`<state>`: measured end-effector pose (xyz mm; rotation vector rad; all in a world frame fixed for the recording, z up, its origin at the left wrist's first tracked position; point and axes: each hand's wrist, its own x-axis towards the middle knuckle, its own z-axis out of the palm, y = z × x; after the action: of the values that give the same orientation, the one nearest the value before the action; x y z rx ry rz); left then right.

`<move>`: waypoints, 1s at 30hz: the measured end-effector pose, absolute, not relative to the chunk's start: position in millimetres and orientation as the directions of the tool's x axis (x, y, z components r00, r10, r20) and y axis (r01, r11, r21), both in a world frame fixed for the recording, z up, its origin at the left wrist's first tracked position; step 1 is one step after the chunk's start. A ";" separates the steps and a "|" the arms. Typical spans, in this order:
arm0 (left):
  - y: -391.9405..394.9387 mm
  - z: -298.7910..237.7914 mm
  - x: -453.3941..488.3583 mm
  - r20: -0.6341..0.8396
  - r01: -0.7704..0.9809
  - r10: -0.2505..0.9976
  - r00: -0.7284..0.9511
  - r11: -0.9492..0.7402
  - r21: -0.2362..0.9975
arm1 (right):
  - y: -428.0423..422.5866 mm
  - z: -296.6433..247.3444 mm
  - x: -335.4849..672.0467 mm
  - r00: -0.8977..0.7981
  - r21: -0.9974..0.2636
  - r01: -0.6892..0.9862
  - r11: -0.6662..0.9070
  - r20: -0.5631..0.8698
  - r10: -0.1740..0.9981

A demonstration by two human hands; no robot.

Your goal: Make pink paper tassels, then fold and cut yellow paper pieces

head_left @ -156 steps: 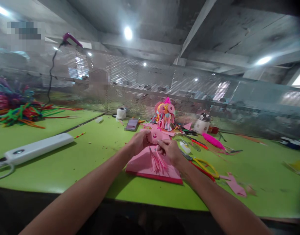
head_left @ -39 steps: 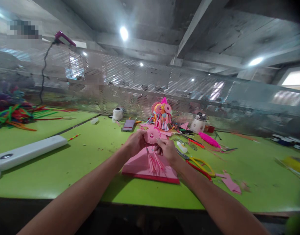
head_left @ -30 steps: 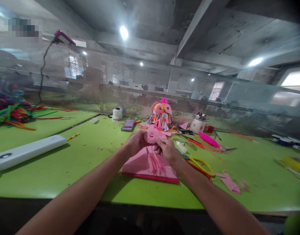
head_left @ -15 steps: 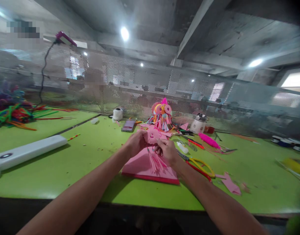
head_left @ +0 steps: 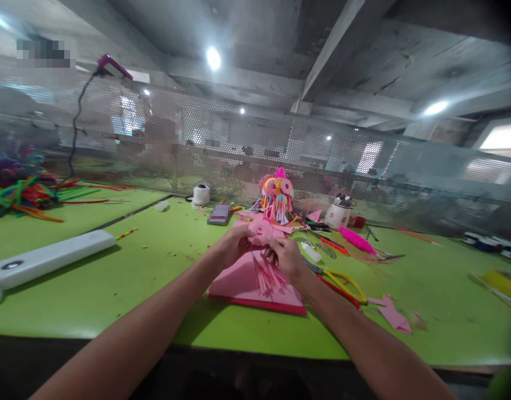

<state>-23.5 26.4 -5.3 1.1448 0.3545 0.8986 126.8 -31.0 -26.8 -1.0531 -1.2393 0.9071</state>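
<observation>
Both my hands meet over the middle of the green table (head_left: pixel 113 278). My left hand (head_left: pixel 231 248) is closed on the left side of a small pink paper craft piece (head_left: pixel 260 233). My right hand (head_left: pixel 285 258) pinches its right side, and a bunch of thin pink fringe strips (head_left: pixel 267 276) hangs below. Under the hands lies a stack of pink sheets (head_left: pixel 242 283) with a red edge. A finished pink and orange fringed ornament (head_left: pixel 277 200) stands further back.
Yellow-handled scissors (head_left: pixel 342 280) and red-handled pliers lie right of my right hand. Pink scraps (head_left: pixel 392 314), a fuzzy pink stick (head_left: pixel 358 240), a white pot (head_left: pixel 337 213), a white spool (head_left: pixel 201 194), a long white device (head_left: pixel 50 258) and coloured pipe cleaners (head_left: pixel 25 194) are spread around. A perforated metal screen runs behind.
The pink piece has been turned and shifted slightly between my fingers, and its fringe has swung a little. My hands stay in the same place above the pink sheets.
</observation>
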 end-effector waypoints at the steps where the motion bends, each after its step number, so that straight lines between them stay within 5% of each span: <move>1: 25.9 -5.1 -23.6 0.195 -0.423 0.765 0.614 0.109 0.900 | -30.7 -27.1 127.1 0.126 -0.959 0.018 0.283 0.283 0.951; 30: 26.4 -6.3 -24.3 0.181 -0.345 0.807 0.563 0.031 0.938 | -36.0 -20.9 126.7 0.107 -0.965 -0.011 0.261 0.258 0.960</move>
<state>-24.3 26.4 -6.3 1.2451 0.4648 0.9376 126.7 -36.0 -20.9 -1.0448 -1.2272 0.9522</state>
